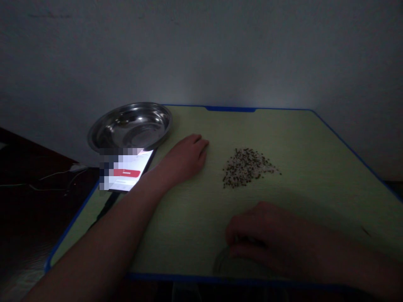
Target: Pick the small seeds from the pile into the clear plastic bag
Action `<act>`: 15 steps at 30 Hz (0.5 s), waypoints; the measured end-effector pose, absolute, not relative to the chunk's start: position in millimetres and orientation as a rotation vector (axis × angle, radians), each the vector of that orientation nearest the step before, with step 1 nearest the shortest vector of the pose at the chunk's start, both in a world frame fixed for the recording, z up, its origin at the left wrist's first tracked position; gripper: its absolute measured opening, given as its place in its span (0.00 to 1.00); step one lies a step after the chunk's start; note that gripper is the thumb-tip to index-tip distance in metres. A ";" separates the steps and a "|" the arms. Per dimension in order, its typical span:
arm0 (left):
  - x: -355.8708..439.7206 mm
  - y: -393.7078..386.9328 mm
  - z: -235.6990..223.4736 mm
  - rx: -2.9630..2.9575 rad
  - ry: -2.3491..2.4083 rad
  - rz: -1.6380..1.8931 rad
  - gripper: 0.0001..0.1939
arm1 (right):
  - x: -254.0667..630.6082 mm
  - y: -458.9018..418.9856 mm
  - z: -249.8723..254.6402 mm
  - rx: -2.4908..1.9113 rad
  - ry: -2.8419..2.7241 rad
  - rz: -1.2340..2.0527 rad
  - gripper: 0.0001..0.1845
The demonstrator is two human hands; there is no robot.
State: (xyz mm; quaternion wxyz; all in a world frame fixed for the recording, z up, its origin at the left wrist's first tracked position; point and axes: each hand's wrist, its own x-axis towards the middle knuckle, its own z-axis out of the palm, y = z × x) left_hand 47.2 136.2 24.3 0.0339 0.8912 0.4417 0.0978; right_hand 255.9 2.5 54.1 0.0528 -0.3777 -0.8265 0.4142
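A small heap of mixed dark and pale grains lies spread on the pale green tabletop. To the left of the heap, my left hand rests on the table, fingers loosely bent with gaps between them and nothing seen in them. My right hand is nearer me, close to the front edge, its thumb and fingers brought together in a pinch. What it holds, if anything, is too dark to make out. Under it shows a faint round outline, perhaps a clear dish or a shadow.
A shiny steel basin stands at the table's back left. A lit phone lies in front of it, beside my left forearm. Blue edging runs round the table, and a grey wall rises behind. White cables trail at the left.
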 end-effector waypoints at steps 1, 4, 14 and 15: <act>47.1 136.2 24.3 2.739 1.360 0.297 0.18 | 256.2 2.1 54.3 -1.145 -2.509 1.260 0.06; 47.0 136.1 24.7 2.739 1.357 0.292 0.18 | 258.1 1.9 55.4 -1.139 -2.499 1.250 0.06; 46.0 135.4 26.3 2.738 1.380 0.288 0.17 | 290.0 43.0 63.6 -1.385 -2.022 0.821 0.09; 45.6 135.4 26.3 2.745 1.372 0.295 0.17 | 295.0 49.0 61.7 -1.411 -1.960 0.769 0.10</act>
